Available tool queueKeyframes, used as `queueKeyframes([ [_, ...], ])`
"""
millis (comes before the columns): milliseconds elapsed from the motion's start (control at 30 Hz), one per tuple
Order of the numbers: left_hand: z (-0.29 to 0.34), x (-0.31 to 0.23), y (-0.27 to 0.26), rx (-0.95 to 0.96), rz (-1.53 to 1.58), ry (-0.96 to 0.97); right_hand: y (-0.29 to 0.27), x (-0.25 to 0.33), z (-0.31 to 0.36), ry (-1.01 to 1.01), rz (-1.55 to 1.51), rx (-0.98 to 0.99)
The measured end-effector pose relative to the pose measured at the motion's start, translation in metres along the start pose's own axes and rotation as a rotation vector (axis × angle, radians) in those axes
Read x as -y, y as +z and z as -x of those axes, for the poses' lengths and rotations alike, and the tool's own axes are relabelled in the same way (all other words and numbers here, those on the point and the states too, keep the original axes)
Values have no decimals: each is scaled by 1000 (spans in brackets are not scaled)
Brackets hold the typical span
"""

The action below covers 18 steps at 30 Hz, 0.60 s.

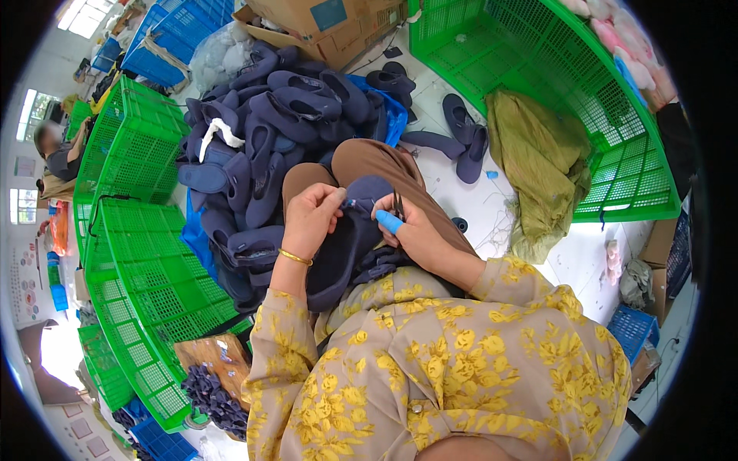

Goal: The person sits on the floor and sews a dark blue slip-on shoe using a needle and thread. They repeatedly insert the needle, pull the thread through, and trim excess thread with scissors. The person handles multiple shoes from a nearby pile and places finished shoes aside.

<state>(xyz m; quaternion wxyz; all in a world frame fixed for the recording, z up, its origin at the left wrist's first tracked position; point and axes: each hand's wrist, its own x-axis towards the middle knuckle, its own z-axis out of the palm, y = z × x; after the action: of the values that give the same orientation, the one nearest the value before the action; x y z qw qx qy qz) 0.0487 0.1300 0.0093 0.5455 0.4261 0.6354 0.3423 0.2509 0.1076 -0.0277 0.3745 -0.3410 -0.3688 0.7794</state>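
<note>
A navy cloth shoe (pixel 335 257) rests across my lap, its rounded end raised between my hands. My left hand (pixel 309 219), with a gold bangle at the wrist, pinches the shoe's edge between thumb and fingers. Close against the other side of that edge is my right hand (pixel 413 234), closed around small dark thread snips (pixel 397 204). Blue tape wraps one of its digits. Dark fabric scraps (pixel 380 263) lie in my lap beside the shoe. In front of my knees a big heap of matching navy shoes (pixel 296 104) spreads over a blue sheet (pixel 397 117).
Green plastic crates stand at the left (pixel 157 307) and at the far right (pixel 553 77). An olive sack (pixel 534 165) lies by the right crate. Loose shoes (pixel 470 157) sit on the white floor. A cardboard box (pixel 330 31) is behind the heap. Another person (pixel 61 157) is at far left.
</note>
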Motion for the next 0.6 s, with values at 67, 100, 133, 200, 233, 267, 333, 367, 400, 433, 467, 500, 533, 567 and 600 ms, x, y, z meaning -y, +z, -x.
queueKeyframes([
  [67, -7, 13, -4, -21, 64, 30, 1, 8, 13, -39, 126, -34],
  [100, -7, 18, -5, -4, 119, 17, 0, 11, 21, -59, 188, -49],
  [133, -6, 23, -3, 18, 179, 6, -3, 13, 28, -98, 136, -48],
  [200, -3, 29, 3, 61, 297, -1, -18, 12, 31, -35, 94, -73],
  [233, -2, 28, 4, 48, 293, 4, -20, 16, 30, -2, 72, -89],
  [267, 0, 25, 5, 35, 289, 10, -19, 18, 28, -64, 288, -105],
  [333, 1, 21, 6, 28, 279, 71, -13, 25, 23, -189, 686, -140],
  [367, 2, 17, 6, -7, 157, 29, -11, 26, 21, -256, 867, -142],
  [400, 3, 11, 6, -41, 35, -11, -11, 21, 17, -386, 919, -170],
  [433, 4, 9, 5, -79, -87, -54, -12, 20, 14, -414, 994, -138],
  [467, 1, 15, 6, -120, -265, 45, -13, 20, 10, -442, 1069, -106],
  [500, -2, 15, 6, -79, -306, 79, -14, 20, 7, -471, 1143, -73],
  [533, -5, 14, 6, -39, -347, 112, -13, 20, 4, -460, 1157, -67],
  [567, -10, 12, 6, 1, -387, 146, -10, 20, 1, -449, 1170, -61],
  [600, -16, 13, 7, 29, -234, 108, -7, 20, -3, -439, 1183, -56],
])
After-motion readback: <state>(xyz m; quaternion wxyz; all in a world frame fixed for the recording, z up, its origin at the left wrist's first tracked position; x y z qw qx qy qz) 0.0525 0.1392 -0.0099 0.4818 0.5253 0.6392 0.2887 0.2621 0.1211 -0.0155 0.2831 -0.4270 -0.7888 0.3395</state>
